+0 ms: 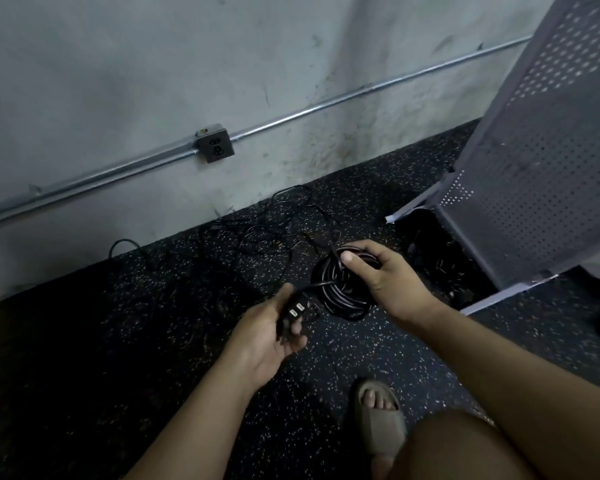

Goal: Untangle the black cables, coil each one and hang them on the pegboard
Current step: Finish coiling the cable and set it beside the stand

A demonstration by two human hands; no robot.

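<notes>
My right hand (385, 271) grips a coiled black cable (336, 292) at its top, holding the coil above the floor. A short length of that cable runs left to its plug end (293, 311), which lies in my left hand (271, 336), held between thumb and fingers. More thin black cables (257, 233) lie tangled on the floor by the wall behind the hands. The grey perforated pegboard (541, 161) stands on the right, leaning into view.
A grey wall with a metal conduit (291, 116) and an outlet box (215, 145) runs across the back. The floor is dark speckled rubber (118, 323). My foot in a sandal (381, 420) is at the bottom. The pegboard's base foot (510, 292) reaches onto the floor.
</notes>
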